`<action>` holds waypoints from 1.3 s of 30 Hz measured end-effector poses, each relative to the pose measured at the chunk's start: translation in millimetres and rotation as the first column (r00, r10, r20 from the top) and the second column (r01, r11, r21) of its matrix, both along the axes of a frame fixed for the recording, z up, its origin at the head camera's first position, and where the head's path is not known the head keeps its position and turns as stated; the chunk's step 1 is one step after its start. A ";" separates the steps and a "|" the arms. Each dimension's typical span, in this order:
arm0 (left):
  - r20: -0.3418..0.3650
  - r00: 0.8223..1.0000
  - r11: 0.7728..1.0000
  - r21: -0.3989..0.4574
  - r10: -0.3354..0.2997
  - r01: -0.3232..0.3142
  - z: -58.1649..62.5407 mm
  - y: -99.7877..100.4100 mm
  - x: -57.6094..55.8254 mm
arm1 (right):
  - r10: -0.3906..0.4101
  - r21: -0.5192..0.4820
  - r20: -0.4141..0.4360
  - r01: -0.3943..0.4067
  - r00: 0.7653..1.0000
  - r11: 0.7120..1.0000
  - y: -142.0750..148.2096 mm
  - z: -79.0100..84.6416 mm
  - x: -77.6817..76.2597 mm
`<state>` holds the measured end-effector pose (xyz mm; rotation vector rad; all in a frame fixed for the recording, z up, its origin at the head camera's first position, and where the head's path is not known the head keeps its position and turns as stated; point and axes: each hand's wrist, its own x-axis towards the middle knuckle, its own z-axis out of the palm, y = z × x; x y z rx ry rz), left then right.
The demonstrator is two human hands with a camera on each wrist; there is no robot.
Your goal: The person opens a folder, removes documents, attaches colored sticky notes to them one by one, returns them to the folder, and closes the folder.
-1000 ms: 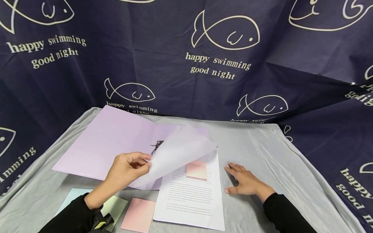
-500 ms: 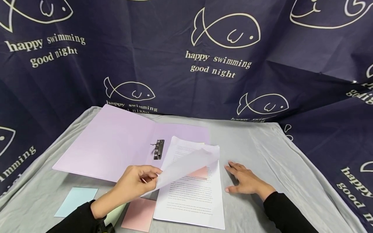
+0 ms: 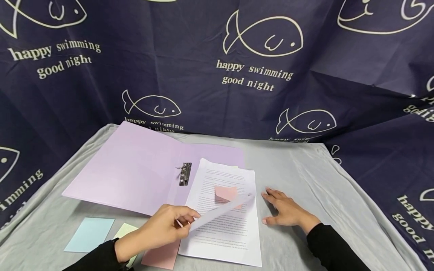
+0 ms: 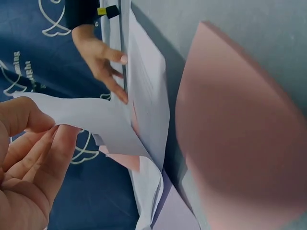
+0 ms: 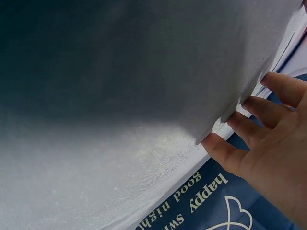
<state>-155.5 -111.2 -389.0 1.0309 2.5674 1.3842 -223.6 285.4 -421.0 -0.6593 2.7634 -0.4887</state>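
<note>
My left hand [image 3: 166, 226] pinches the edge of a lifted white sheet [image 3: 217, 213] between thumb and fingers. The left wrist view shows this sheet [image 4: 91, 112] curving away from the fingertips. Beneath it lies a stack of printed pages [image 3: 220, 246], partly over the right side of an open lilac folder [image 3: 125, 165]. A pink sticky note [image 3: 225, 191] shows on the printed page, partly hidden by the curled sheet. Right of the stack, my right hand [image 3: 286, 210] rests on the grey cloth with its fingers spread, apart from the papers.
A metal clip [image 3: 185, 174] stands along the folder's spine. Blue [image 3: 89, 234], pale green [image 3: 124, 230] and pink [image 3: 162, 256] note pads lie at the front left, the latter two partly behind my left arm. A dark fish-print curtain [image 3: 203, 82] hangs behind the cloth-covered table [image 3: 288, 165].
My left hand has moved right and toward me with the sheet, which now curls lower over the page. The folder's clip and the upper printed text have come into view. My right hand stays put.
</note>
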 end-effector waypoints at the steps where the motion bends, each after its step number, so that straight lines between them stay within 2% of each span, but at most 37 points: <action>1: 0.000 1.000 1.000 -0.009 -0.014 0.014 -0.8 1.1 0.7 | 0.001 0.000 0.000 -0.001 1.000 1.000 0.0 -0.4 -0.1; 11: 0.031 0.992 0.989 -0.082 -0.119 0.121 -7.3 12.5 8.3 | -0.003 -0.002 0.002 0.003 1.000 1.000 -0.1 -0.9 -0.6; 15: -0.025 0.987 0.980 -0.123 -0.160 0.156 -14.7 16.6 8.6 | 0.002 -0.001 -0.001 -0.002 1.000 1.000 0.2 -0.9 -0.7; 17: -0.082 0.979 0.974 -0.149 -0.186 0.172 -19.9 18.4 8.9 | 0.005 -0.001 -0.004 -0.005 1.000 1.000 0.0 -0.7 -0.5; 22: -0.230 0.944 0.961 -0.196 -0.238 0.195 -32.9 23.4 11.2 | 0.005 0.001 -0.008 -0.005 1.000 1.000 -0.4 -0.3 -0.4; 27: -0.322 0.904 0.949 -0.236 -0.280 0.210 -40.1 27.6 13.1 | 0.000 0.002 -0.008 0.000 1.000 1.000 -0.4 -0.7 -0.2; 31: -0.344 0.892 0.939 -0.281 -0.292 0.199 -42.1 28.7 14.3 | -0.003 0.001 -0.006 0.003 1.000 1.000 -0.6 -0.8 0.0; 39: -0.382 0.884 0.932 -0.334 -0.269 0.139 -44.8 28.5 15.4 | -0.012 -0.004 0.011 0.012 1.000 1.000 -0.8 -0.1 0.3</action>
